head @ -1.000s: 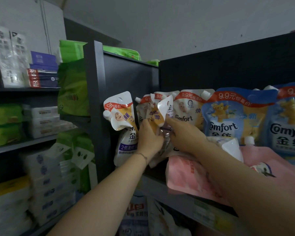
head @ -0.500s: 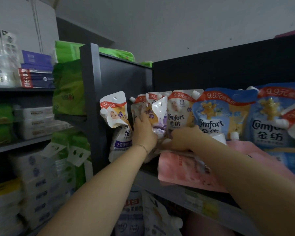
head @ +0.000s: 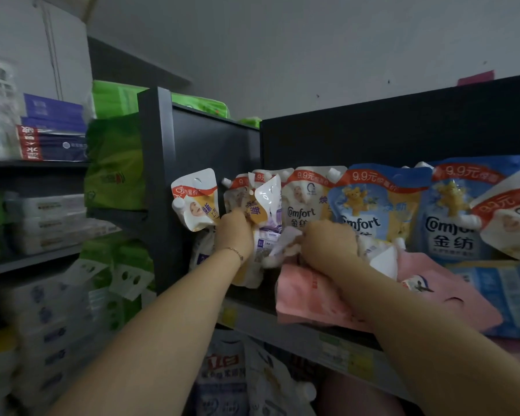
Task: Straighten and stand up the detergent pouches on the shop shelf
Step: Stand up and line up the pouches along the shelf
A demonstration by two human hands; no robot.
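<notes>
Dark metal shelf (head: 282, 322) carries upright Comfort pouches (head: 376, 205) along its back. At the row's left end the left hand (head: 234, 232) grips a white-and-purple pouch (head: 270, 223), standing but with its top flopped forward. Just right of it, the right hand (head: 327, 244) curls round a crumpled white pouch (head: 285, 244) lying on a flat pink pouch (head: 306, 295), its long axis roughly left-right. Raising it probably falls to the right hand.
</notes>
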